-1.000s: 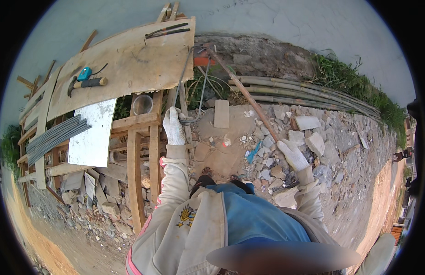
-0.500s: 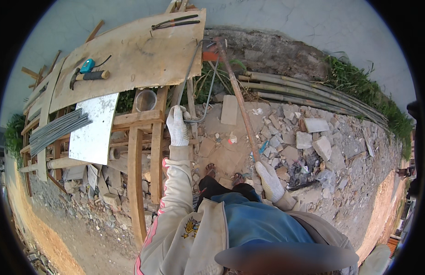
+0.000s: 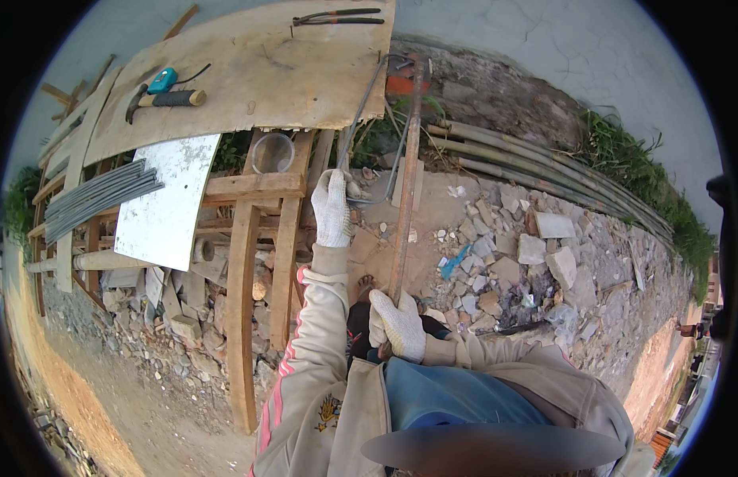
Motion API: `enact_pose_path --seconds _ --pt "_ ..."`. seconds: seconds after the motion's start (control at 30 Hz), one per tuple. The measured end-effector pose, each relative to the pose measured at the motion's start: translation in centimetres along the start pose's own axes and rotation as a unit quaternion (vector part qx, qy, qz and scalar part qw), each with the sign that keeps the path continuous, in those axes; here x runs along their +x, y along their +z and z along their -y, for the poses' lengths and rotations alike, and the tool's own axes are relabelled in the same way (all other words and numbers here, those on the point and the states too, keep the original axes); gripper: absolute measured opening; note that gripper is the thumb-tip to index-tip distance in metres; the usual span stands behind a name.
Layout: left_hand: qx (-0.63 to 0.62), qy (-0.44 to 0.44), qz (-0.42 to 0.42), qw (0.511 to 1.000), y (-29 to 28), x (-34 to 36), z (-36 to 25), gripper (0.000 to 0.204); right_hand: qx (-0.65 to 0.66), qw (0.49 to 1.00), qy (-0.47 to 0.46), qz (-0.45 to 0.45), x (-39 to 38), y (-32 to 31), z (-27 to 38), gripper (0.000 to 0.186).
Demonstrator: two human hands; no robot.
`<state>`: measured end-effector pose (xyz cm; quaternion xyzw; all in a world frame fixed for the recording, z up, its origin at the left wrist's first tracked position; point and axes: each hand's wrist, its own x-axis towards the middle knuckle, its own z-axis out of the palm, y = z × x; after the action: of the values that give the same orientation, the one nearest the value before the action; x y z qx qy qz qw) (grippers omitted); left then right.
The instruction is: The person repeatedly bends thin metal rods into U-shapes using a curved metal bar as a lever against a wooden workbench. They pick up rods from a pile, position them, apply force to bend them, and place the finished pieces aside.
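My left hand [image 3: 332, 211], in a white knit glove, is closed around the near corner of a thin grey steel rod [image 3: 361, 111] bent into a long, narrow loop. The far end of the loop meets the head of a long rusty metal bar [image 3: 409, 183] at the edge of the plywood board. My right hand [image 3: 399, 326], also gloved, grips the near end of that bar, close to my body. The bar runs nearly straight away from me, just crossing the loop's right side. Beside the bar's head sits a reddish-orange piece [image 3: 399, 85].
On the plywood board [image 3: 250, 87] lie a hammer [image 3: 174, 98], a teal tape measure [image 3: 163, 80] and long-handled cutters [image 3: 337, 17]. Straight steel rods [image 3: 99, 199] rest on a white sheet [image 3: 166, 215]. A wooden frame [image 3: 242, 318] stands left; bamboo poles [image 3: 536, 175] and rubble [image 3: 560, 266] lie right.
My right hand has swung the near end of the rusty bar leftward, in front of my body. My left hand stays closed on the bent rod. The whole view has shifted slightly.
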<state>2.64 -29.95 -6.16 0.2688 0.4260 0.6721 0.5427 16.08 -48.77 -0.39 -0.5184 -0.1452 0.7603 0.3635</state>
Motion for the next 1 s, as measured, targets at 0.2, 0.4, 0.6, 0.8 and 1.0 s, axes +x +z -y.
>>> enact_pose_path --seconds 0.2,0.4,0.6,0.8,1.0 --pt "0.078 0.003 -0.002 0.997 -1.1 0.8 1.1 0.028 -0.001 0.997 -0.007 0.081 2.0 5.1 -0.9 0.026" --pt "0.077 -0.038 0.07 0.994 -1.8 0.9 0.0 0.032 -0.076 0.992 -0.031 0.094 1.8 3.6 0.2 0.026" --pt "0.09 -0.062 0.08 0.991 -0.4 0.2 -1.1 0.031 -0.093 0.986 -0.044 0.129 -1.6 -2.9 3.8 0.022" --pt "0.125 0.022 0.057 0.99 2.3 -1.3 0.0 0.026 -0.171 0.963 -0.125 0.167 -5.2 -6.1 6.8 0.018" --pt "0.15 0.052 0.113 0.981 4.3 -2.4 -2.3 0.023 -0.219 0.928 -0.3 0.038 -5.0 -11.0 9.3 0.019"
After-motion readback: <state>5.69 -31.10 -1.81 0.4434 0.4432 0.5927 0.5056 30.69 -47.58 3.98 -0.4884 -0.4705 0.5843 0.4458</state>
